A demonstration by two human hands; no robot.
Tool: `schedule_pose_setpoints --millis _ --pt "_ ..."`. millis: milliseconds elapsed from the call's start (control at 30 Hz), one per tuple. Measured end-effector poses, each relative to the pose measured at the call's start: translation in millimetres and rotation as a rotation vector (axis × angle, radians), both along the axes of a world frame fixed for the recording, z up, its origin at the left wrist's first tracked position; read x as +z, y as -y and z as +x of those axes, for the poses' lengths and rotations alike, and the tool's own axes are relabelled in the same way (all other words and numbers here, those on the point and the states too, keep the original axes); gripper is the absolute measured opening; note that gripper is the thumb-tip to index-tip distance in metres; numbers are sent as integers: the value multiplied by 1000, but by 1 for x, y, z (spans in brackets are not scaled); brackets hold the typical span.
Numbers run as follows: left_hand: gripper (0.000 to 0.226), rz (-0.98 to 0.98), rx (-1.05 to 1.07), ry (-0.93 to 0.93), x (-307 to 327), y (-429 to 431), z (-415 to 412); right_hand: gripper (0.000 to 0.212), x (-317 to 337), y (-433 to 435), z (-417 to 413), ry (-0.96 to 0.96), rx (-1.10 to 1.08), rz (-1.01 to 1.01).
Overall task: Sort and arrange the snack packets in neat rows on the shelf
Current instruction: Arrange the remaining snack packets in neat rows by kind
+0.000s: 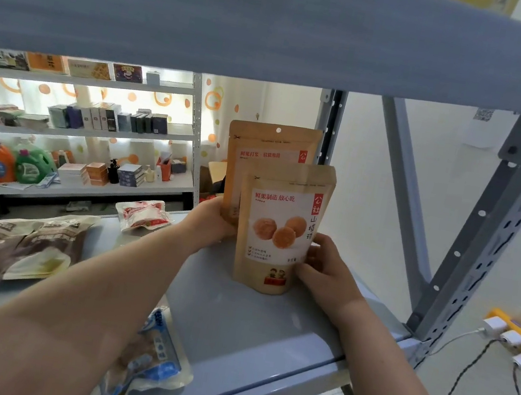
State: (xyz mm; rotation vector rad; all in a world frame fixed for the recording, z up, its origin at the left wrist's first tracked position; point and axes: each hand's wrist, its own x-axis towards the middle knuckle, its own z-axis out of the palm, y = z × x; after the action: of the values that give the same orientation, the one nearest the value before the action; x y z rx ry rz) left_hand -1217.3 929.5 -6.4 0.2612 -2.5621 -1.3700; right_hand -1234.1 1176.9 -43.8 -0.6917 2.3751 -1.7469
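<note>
Two tan stand-up snack pouches stand upright at the right end of the grey shelf point(232, 316). The front pouch point(281, 228) shows orange balls on a white label. My right hand point(322, 270) grips its lower right side. The rear pouch point(266, 153) stands just behind and left of it. My left hand point(210, 220) holds the rear pouch's lower left edge. Brown and cream packets point(20, 243) lie flat at the left. A red and white packet point(142, 214) lies further back, and a blue and white packet point(149, 361) lies at the front edge under my left forearm.
A grey shelf board point(248, 12) hangs close overhead. Perforated uprights point(494, 236) and a diagonal brace point(404, 194) bound the right end. A yellow power strip point(518, 340) with plugs sits on the right wall. Another rack point(91, 127) with boxes and bottles stands behind.
</note>
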Motion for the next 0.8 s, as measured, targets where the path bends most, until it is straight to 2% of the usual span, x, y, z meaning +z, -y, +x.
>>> schedule_pose_setpoints --millis 100,333,567,633,733,800 --pt "29 -29 22 16 -1 2 1 40 1 0 0 5 24 63" --pt "28 -160 12 2 -4 3 2 42 -2 0 -4 1 -36 45" --pt "28 -143 5 12 3 13 17 38 2 1 3 -23 -94 50" --pt "36 -166 24 8 6 16 27 39 3 1 5 -29 -122 53" --pt "50 -201 76 22 13 24 48 46 11 1 12 -19 -153 77" --pt "45 -270 53 78 21 29 71 58 14 0 23 7 -193 109"
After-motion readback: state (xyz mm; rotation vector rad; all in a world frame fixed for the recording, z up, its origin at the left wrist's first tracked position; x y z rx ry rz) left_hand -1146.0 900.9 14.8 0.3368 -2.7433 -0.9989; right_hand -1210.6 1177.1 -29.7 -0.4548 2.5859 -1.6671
